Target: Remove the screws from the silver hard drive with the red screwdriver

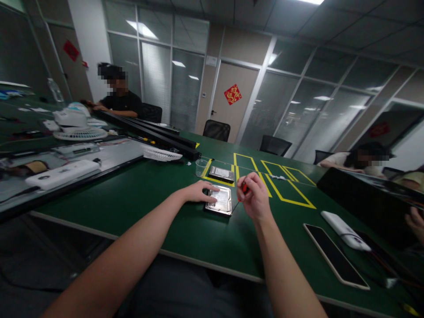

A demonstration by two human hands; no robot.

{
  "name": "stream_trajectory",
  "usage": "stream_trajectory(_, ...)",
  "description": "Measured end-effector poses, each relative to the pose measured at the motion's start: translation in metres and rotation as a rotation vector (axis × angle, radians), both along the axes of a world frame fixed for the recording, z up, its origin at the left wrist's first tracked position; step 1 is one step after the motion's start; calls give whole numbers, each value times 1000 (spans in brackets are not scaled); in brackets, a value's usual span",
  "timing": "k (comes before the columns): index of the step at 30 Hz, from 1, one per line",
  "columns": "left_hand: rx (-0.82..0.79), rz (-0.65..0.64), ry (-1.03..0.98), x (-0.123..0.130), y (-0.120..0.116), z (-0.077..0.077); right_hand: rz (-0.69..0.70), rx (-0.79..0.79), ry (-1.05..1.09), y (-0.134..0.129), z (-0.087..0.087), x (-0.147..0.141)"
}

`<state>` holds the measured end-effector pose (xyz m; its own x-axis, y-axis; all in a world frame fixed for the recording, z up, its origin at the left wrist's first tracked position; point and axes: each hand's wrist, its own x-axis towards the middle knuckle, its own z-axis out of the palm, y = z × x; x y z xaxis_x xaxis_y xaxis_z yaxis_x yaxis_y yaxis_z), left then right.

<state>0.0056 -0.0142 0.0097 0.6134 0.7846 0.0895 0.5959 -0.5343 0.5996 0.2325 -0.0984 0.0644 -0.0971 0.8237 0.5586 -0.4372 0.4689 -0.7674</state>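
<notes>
A silver hard drive lies flat on the green table in front of me. My left hand grips it from the left side, with the thumb and a finger spread across its top cover. In my right hand is a screwdriver with a red and black handle, pinched between closed fingers. Its thin shaft slants down to the drive's near right corner; whether the tip sits in a screw is too small to tell. Just behind lies a second hard drive, inside a yellow tape outline, with a clear plastic cup at its left.
Yellow tape rectangles mark the table beyond my right hand. A phone and a white power bank lie to the right, near a large black panel. Leftward are a white fan, long black bars and several people.
</notes>
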Motion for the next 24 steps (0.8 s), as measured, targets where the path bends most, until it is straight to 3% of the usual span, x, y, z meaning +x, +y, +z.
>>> stream_trajectory(7,0,4,6,0,0,0,44,2,13,-1,4,2)
stream_trajectory(16,18,-1,-9,1,1,-2,-18,-6,-4,0,2,1)
stream_trajectory(24,1,7,-4,0,2,-2,9,-12,-1,0,2,1)
